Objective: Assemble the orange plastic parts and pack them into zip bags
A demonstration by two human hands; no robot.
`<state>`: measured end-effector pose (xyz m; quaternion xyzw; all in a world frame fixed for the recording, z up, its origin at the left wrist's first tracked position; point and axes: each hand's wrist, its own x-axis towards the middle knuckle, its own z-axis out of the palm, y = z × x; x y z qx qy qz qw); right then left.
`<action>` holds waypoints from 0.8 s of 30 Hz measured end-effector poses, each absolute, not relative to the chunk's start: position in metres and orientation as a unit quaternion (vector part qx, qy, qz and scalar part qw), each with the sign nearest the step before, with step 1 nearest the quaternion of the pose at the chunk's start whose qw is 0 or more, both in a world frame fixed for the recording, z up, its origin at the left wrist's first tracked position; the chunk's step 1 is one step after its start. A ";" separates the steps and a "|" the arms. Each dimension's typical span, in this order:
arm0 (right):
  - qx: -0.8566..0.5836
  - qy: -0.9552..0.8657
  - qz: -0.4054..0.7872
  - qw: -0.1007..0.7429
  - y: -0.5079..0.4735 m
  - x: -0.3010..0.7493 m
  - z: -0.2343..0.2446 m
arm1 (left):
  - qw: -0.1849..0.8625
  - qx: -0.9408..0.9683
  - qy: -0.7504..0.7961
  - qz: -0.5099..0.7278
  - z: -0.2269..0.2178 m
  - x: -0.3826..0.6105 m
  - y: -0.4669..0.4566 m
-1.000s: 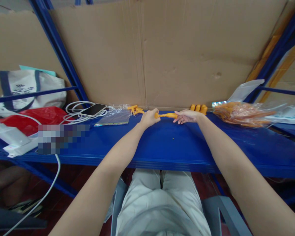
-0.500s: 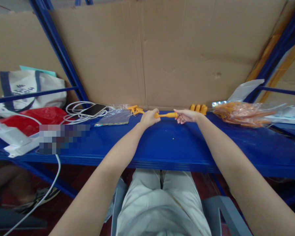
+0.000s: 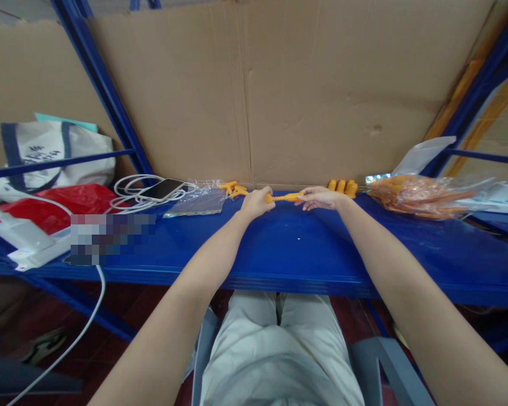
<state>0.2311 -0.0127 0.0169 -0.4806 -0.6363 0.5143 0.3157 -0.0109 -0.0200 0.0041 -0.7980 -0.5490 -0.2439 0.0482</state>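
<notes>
Above the blue shelf [image 3: 279, 248], a yellow-orange plastic rod [image 3: 284, 197] with a ridged, screw-like middle stretches level between my two hands. My left hand [image 3: 256, 204] is closed round its left end, which is partly hidden by the fingers. At the thicker right end, my right hand [image 3: 320, 198] pinches it between thumb and fingertips, the other fingers loosely curled. Several orange plastic pieces [image 3: 235, 189] lie just beyond my left hand. Behind my right wrist stands a row of rounded orange pieces [image 3: 342, 187].
A clear bag of orange parts [image 3: 419, 197] lies on the right. To the left are a flat plastic bag [image 3: 197, 201], a phone [image 3: 163, 189], a coiled white cable [image 3: 122, 186], a red bag [image 3: 82, 204] and a power strip [image 3: 38, 256]. Cardboard [image 3: 300, 96] stands behind.
My right hand has moved slightly left, and its fingertips now pinch the rod's right end from further along. My left hand keeps its hold, almost unmoved.
</notes>
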 end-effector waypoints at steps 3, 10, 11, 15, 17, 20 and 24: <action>-0.477 -0.642 0.507 0.322 -0.015 0.230 0.020 | 0.042 -0.797 -0.549 -0.248 0.004 -0.011 -0.020; -0.489 -0.622 0.515 0.330 -0.014 0.228 0.023 | 0.048 -0.799 -0.539 -0.263 0.006 -0.009 -0.024; -0.493 -0.617 0.520 0.326 -0.012 0.227 0.023 | 0.051 -0.800 -0.537 -0.263 0.006 -0.008 -0.024; -0.523 -0.607 0.525 0.288 -0.005 0.228 0.020 | 0.059 -0.801 -0.536 -0.261 0.007 -0.006 -0.027; -0.539 -0.607 0.517 0.270 -0.004 0.228 0.019 | 0.059 -0.800 -0.540 -0.257 0.008 -0.006 -0.027; -0.548 -0.612 0.507 0.259 -0.006 0.227 0.020 | 0.062 -0.800 -0.542 -0.251 0.008 -0.006 -0.027; -0.551 -0.605 0.517 0.251 -0.015 0.226 0.023 | 0.065 -0.802 -0.540 -0.247 0.007 -0.007 -0.025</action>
